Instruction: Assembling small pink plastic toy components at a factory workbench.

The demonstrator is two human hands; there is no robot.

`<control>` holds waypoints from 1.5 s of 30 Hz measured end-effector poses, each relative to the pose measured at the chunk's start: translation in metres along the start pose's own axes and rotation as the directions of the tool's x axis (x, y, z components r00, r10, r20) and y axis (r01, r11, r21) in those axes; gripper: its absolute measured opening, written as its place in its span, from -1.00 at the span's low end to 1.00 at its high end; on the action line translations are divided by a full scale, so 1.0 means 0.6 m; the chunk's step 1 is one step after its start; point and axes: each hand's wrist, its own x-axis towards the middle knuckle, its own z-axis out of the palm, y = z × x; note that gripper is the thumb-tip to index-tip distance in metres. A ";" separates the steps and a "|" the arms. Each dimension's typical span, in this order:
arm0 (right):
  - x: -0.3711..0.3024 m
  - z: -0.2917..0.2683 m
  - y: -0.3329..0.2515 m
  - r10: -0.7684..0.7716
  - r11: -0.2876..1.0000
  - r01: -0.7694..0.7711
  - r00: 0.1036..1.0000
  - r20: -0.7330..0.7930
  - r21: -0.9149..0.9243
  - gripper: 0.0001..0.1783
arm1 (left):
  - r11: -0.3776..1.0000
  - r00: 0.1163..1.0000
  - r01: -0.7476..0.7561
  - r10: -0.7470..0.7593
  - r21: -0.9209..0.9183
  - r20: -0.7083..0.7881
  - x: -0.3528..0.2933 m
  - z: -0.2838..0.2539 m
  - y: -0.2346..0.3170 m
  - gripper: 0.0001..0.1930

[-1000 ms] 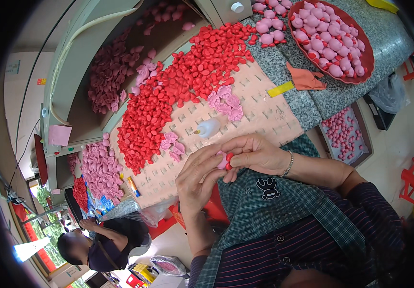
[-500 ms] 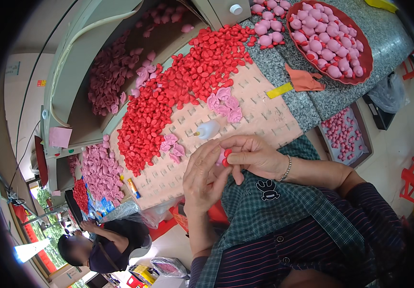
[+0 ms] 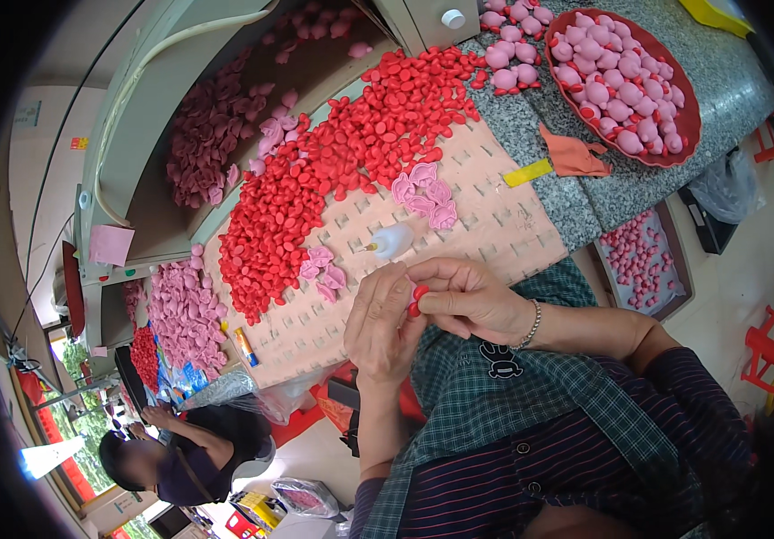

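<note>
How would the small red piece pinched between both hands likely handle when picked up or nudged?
The small red piece is probably very light: fingertips of the left hand and right hand alone pinch it. Its rounded, glossy look suggests it could slip or roll. Identical ones lie in a loose red heap, so they likely scatter when pushed.

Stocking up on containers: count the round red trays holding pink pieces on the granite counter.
1. The red tray sits at the counter's far right end, heaped with pink pieces. A brown rectangular tray sits lower, beside the counter. Others may lie outside the view.
</note>
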 end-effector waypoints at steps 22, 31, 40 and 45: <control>0.004 -0.011 -0.032 0.078 0.997 -0.079 0.996 0.042 0.012 -0.69 | 0.892 0.964 0.264 -0.232 -0.368 0.129 -0.023 -0.005 0.001 -0.53; -0.011 -0.007 -0.021 -0.079 0.996 0.083 0.993 0.084 -0.036 -0.59 | 0.520 0.791 0.351 -0.610 -0.778 -0.051 -0.041 0.021 0.069 -0.64; -0.004 -0.016 -0.016 -0.238 0.904 0.324 0.923 0.301 -0.280 -0.58 | 0.558 0.772 0.256 -0.610 -0.789 -0.181 -0.042 0.032 0.084 -0.84; -0.002 -0.022 -0.017 -0.263 0.807 0.404 0.899 0.350 -0.430 -0.60 | 0.544 0.782 0.241 -0.599 -0.804 -0.171 -0.053 0.033 0.077 -0.85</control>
